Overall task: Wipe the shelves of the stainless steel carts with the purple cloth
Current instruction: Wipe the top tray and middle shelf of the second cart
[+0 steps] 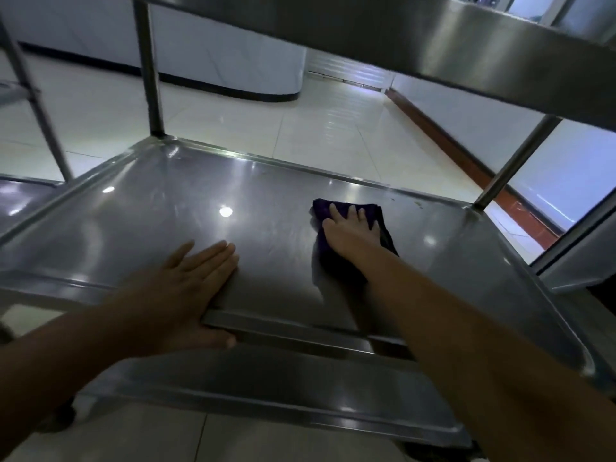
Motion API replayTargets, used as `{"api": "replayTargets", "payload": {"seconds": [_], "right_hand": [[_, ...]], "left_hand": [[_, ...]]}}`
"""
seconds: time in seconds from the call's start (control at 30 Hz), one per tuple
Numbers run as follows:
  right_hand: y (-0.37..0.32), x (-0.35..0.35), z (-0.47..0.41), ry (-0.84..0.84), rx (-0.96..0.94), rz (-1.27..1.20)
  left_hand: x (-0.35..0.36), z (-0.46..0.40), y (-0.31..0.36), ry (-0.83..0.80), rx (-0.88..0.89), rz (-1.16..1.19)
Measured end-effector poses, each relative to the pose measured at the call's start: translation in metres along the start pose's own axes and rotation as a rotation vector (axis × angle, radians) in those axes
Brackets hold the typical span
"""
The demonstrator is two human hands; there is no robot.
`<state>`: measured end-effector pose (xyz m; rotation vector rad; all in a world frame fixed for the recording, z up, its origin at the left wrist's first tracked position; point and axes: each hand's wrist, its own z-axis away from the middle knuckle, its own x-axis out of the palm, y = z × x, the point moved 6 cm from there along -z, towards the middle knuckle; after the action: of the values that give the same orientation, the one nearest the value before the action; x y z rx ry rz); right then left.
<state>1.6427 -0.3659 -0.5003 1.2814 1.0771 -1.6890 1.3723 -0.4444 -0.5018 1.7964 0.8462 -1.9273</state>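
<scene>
A stainless steel cart's middle shelf (166,208) fills the view, shiny and bare. The purple cloth (321,208) lies folded on its right half, near the far rim. My right hand (351,233) presses flat on the cloth with fingers spread straight. My left hand (186,281) rests on the shelf's near edge, fingers flat on top and the thumb under the rim. A lower shelf (266,391) shows below the near rim, and the upper shelf (433,35) hangs overhead.
Upright cart posts stand at the far left (151,71) and far right (513,161) corners. A second cart (23,191) sits at the left. Beyond lie pale floor tiles (300,121), a white curved counter (233,61) and a wall with a brown skirting.
</scene>
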Motion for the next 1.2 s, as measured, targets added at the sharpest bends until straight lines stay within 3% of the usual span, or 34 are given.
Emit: {"api": "replayTargets", "payload": {"seconds": [0.1, 0.3, 0.5, 0.97, 1.07, 1.2], "right_hand": [[-0.066, 0.012, -0.002, -0.013, -0.107, 0.012], [-0.173, 0.033, 0.014, -0.043, -0.409, 0.032], [-0.135, 0.040, 0.048, -0.070, -0.563, 0.070], [0.165, -0.017, 0.124, 0.005, 0.065, 0.088], [0.167, -0.018, 0.140, -0.003, 0.208, 0.023], [0.096, -0.002, 0.144, 0.000, 0.245, 0.018]], "left_hand": [[0.011, 0.001, -0.008, -0.047, -0.085, 0.071], [0.013, 0.007, -0.015, 0.075, -0.204, 0.143], [0.015, 0.018, -0.014, -0.028, -0.269, 0.124], [0.000, 0.022, 0.022, -0.074, -0.305, 0.165], [0.000, 0.018, 0.023, -0.030, -0.277, 0.168], [0.008, 0.015, 0.020, 0.025, -0.241, 0.152]]}}
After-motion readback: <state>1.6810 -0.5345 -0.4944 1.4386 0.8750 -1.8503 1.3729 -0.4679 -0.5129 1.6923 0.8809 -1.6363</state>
